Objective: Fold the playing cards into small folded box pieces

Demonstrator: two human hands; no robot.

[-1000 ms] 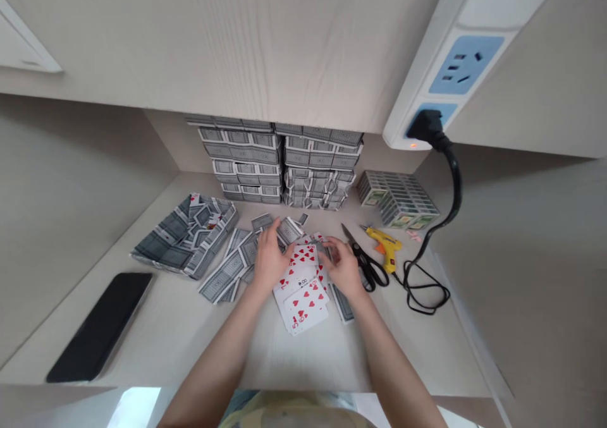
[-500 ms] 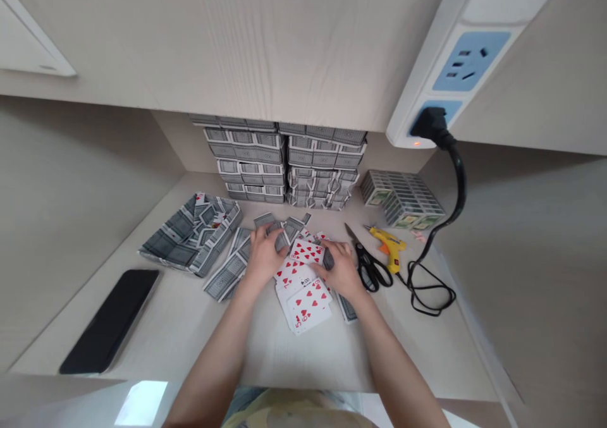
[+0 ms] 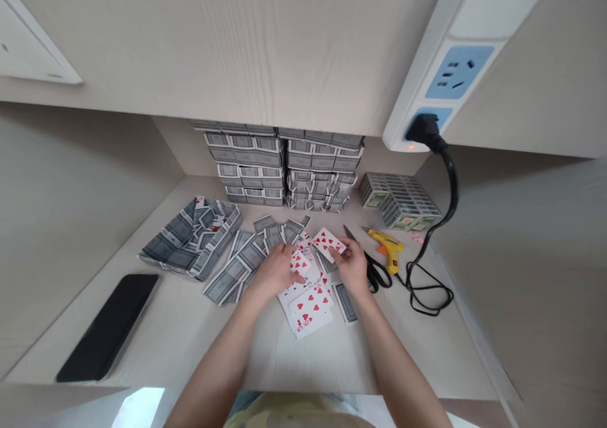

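Note:
My right hand (image 3: 352, 267) pinches a red heart playing card (image 3: 327, 241) by its right end, face up and tilted. Closed on another heart card (image 3: 300, 262), my left hand (image 3: 277, 270) is over a loose pile of face-up cards (image 3: 310, 305). Its fingers partly cover that card. Left of the pile, face-down grey-backed cards (image 3: 230, 277) lie spread and overlapping. One more face-down card (image 3: 345, 303) rests near my right wrist. Black-handled scissors (image 3: 375, 273) lie just right of my right hand, partly hidden by it.
A tray made of folded cards (image 3: 190, 241) holds small card pieces on the left. A black phone (image 3: 109, 327) lies in front of it. Stacked card-built boxes (image 3: 284, 162) stand behind. At right are a yellow glue gun (image 3: 387, 246), its cord, card packs (image 3: 401, 200) and a power strip (image 3: 450, 80).
My right hand has carried a heart card up and to the right, off the pile. My left hand has moved right and towards me, onto another heart card.

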